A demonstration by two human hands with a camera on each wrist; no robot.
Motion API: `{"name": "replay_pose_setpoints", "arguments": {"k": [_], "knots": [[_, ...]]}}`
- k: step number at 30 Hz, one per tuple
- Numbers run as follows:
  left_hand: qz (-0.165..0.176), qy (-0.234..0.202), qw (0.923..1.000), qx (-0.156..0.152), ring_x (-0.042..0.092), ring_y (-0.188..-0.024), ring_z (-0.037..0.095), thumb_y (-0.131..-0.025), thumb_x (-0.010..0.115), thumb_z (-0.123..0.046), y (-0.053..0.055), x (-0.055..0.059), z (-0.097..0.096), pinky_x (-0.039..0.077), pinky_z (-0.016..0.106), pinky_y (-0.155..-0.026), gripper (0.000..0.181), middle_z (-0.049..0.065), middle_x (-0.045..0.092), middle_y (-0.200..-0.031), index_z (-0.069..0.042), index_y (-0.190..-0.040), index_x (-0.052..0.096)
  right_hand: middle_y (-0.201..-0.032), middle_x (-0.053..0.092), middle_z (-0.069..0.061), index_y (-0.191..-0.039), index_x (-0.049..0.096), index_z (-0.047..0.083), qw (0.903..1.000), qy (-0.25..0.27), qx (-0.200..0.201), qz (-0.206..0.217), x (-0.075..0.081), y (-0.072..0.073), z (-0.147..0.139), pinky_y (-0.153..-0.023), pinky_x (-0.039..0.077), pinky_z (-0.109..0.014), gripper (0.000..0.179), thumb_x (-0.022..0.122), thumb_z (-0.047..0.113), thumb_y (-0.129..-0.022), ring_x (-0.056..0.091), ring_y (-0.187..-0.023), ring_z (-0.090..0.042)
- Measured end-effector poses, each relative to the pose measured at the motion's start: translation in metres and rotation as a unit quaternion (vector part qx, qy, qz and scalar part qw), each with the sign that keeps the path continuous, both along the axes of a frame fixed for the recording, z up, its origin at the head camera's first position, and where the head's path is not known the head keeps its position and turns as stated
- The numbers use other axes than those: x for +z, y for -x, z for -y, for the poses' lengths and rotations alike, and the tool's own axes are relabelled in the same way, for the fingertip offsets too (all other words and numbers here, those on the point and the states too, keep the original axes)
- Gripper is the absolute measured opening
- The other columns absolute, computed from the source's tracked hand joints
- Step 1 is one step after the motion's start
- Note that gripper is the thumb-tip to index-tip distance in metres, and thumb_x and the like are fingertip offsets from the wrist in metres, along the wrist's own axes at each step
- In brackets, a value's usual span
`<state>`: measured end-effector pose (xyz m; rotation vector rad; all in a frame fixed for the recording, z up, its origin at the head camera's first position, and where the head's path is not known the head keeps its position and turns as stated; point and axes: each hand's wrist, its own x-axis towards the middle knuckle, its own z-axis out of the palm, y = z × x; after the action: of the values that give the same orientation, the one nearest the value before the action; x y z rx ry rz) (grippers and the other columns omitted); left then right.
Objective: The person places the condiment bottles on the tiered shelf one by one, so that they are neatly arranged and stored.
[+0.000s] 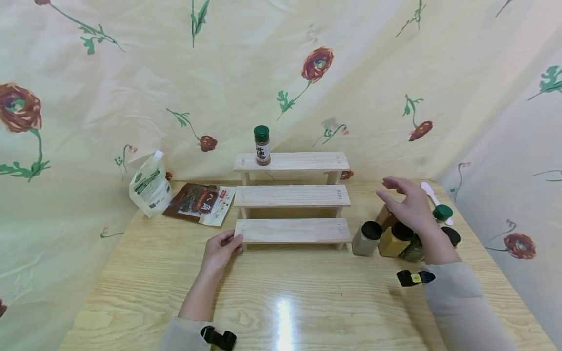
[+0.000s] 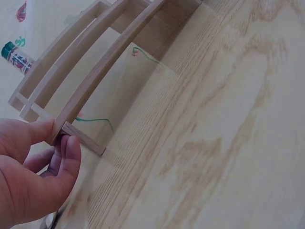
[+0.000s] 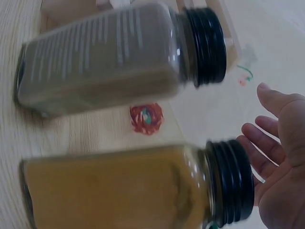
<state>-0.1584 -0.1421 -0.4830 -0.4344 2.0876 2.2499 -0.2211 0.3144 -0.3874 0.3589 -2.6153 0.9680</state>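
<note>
Grey sleeves (image 1: 465,302) lie nearest. Left hand (image 1: 221,251) pinches the pale wooden three-tier rack (image 1: 291,229), toward the back edge of the worktop (image 1: 333,297); right hand (image 1: 410,204), empty and relaxed, hovers over black-lidded square glass jars (image 1: 391,246) near its right edge. Steady pressure should stop the rack shifting. One brown-and-white packet (image 1: 204,202) reads 八角.

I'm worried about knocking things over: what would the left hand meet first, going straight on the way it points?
The left hand would at once meet the pale wooden three-tier rack, since it grips the left end of the lowest board; going on would probably push the rack.
</note>
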Motion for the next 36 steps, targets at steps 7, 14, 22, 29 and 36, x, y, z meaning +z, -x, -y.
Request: {"name": "replay_pose_setpoints", "arguments": {"k": [7,14,22,29,36], "knots": [[0.0,0.002,1.0,-0.002,0.064,-0.077,0.012,-0.097,0.068,-0.002,0.001,-0.003,0.001,0.062,0.02,-0.073,0.04,0.013,0.064,-0.099,0.015,-0.131,0.056,-0.123,0.063,-0.03,-0.132,0.059,-0.006,0.9993,-0.033,0.016,-0.003,-0.001,-0.004,-0.016,-0.096,0.045,-0.066,0.044,0.068,0.023,-0.1,0.056,-0.114,-0.046],[0.005,0.004,0.9999,-0.011,0.065,-0.079,0.013,-0.097,0.068,-0.004,0.002,-0.003,0.002,0.062,0.021,-0.074,0.042,0.013,0.063,-0.1,0.015,-0.133,0.055,-0.12,0.062,-0.033,-0.127,0.061,-0.009,0.9958,-0.086,0.032,-0.001,-0.005,-0.003,-0.033,-0.079,0.052,-0.067,0.043,0.071,0.02,-0.097,0.057,-0.11,-0.049],[0.006,0.008,0.9999,-0.01,0.065,-0.079,0.015,-0.098,0.068,-0.005,0.002,-0.002,0.002,0.062,0.022,-0.073,0.041,0.013,0.064,-0.099,0.014,-0.132,0.056,-0.11,0.067,-0.031,-0.123,0.063,-0.011,0.9899,-0.125,0.06,0.029,-0.01,-0.002,-0.047,-0.077,0.055,-0.063,0.045,0.077,0.02,-0.093,0.064,-0.099,-0.046],[0.006,0.014,0.9998,-0.01,0.064,-0.076,0.012,-0.097,0.069,-0.006,0.002,-0.002,0.002,0.061,0.02,-0.07,0.04,0.011,0.065,-0.096,0.013,-0.131,0.058,-0.102,0.072,-0.017,-0.111,0.072,0.001,0.9846,-0.152,0.061,0.06,-0.01,-0.001,-0.051,-0.073,0.055,-0.052,0.039,0.084,0.028,-0.086,0.066,-0.093,-0.037],[0.007,0.009,0.9999,-0.009,0.064,-0.074,0.013,-0.097,0.068,-0.006,0.002,-0.002,0.003,0.061,0.021,-0.069,0.04,0.01,0.065,-0.094,0.014,-0.131,0.058,-0.099,0.073,-0.014,-0.104,0.074,0.004,0.9834,-0.161,0.068,0.049,-0.009,0.001,-0.051,-0.072,0.055,-0.051,0.031,0.086,0.025,-0.083,0.067,-0.091,-0.036]]}}
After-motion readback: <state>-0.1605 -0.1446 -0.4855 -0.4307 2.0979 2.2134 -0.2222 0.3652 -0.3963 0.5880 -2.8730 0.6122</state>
